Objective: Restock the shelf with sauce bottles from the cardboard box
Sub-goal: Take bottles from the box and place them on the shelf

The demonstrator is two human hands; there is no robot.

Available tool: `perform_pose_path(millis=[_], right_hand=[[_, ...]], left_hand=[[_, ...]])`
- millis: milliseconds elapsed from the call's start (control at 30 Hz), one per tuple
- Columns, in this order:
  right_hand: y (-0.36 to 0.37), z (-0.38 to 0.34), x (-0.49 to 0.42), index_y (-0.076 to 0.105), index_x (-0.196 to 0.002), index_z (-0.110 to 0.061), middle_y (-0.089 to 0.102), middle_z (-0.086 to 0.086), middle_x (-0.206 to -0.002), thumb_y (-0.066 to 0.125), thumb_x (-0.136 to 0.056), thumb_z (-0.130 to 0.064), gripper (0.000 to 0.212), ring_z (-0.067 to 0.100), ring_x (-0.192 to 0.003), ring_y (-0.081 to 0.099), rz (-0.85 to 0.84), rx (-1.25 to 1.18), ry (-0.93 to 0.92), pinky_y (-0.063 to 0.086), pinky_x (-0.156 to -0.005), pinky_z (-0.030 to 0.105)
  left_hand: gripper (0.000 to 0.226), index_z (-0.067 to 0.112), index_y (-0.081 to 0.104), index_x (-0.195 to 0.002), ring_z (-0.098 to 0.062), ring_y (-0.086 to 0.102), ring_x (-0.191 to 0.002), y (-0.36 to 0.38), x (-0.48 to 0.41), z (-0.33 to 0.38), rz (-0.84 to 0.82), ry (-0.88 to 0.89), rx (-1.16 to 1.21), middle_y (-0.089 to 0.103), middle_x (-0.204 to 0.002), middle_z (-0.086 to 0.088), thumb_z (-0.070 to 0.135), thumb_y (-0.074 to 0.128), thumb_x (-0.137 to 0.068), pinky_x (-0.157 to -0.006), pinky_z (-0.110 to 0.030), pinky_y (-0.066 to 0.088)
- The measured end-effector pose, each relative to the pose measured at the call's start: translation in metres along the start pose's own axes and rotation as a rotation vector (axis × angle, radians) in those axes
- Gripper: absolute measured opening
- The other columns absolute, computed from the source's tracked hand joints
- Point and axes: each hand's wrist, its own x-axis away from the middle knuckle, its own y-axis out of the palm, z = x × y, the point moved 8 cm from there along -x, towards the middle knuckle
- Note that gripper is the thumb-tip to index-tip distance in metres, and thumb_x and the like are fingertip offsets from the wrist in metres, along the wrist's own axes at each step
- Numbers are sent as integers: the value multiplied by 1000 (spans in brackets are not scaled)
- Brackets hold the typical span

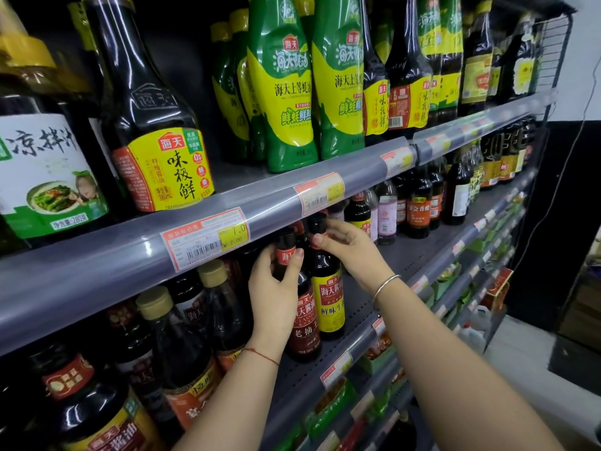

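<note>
Left hand (276, 288) grips the neck of the red-labelled sauce bottle (304, 317); right hand (344, 245) pinches the yellow-labelled bottle's (330, 301) cap; both bottles stand upright near the shelf's (367, 317) front edge

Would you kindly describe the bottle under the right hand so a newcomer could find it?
Find the second shelf, below the green squeeze bottles. The right hand touches the cap of a dark soy sauce bottle. Its label is yellow, while the bottle beside it in the left hand has a red one.
</note>
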Motion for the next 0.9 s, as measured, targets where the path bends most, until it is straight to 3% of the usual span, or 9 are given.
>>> perform_pose_path(millis=[133, 267, 367, 467, 667, 900], right_hand=[[-13, 8, 26, 49, -130, -33, 63, -8, -123, 68, -81, -26, 53, 0, -115, 58, -25, -69, 1, 50, -91, 18], [-13, 45, 52, 46, -135, -35, 52, -13, -138, 74, -72, -33, 69, 4, -123, 52, -74, -14, 34, 48, -98, 24], [-3, 77, 59, 38, -139, -37, 52, -11, -137, 79, -71, -29, 80, 10, -125, 52, -105, 6, 84, 49, -100, 32], [8, 96, 60, 34, -139, -41, 56, -9, -134, 81, -69, -30, 85, 10, -122, 55, -117, 31, 104, 47, -103, 41], [7, 111, 57, 37, -135, -36, 59, -3, -129, 84, -64, -33, 85, 13, -117, 58, -87, 20, 109, 49, -100, 44], [-13, 112, 49, 40, -132, -34, 61, -2, -126, 80, -72, -16, 75, 10, -114, 60, -70, -4, 105, 51, -97, 35]], left_hand=[[82, 33, 23, -144, -9, 41, -127, -2, 20, -12, 7, -75, 18, 34, -146, 2, 38, 71, -78, -105, -30, 36], [99, 43, 11, -144, -15, 32, -137, 3, 50, -45, -89, -153, -49, 25, -153, 3, 34, 78, -72, -113, -43, 32], [101, 42, 13, -142, -16, 39, -132, 5, 64, -68, -122, -204, -90, 32, -148, 4, 28, 81, -69, -108, -43, 39], [95, 38, 19, -139, -15, 46, -124, 9, 69, -81, -148, -239, -97, 41, -137, 6, 22, 81, -70, -100, -35, 43], [84, 40, 25, -135, -15, 49, -122, 12, 67, -93, -113, -235, -124, 47, -134, 5, 18, 78, -74, -102, -45, 46], [82, 40, 27, -135, -11, 49, -119, 32, 62, -90, -110, -218, -83, 46, -129, 11, 16, 77, -74, -101, -40, 45]])
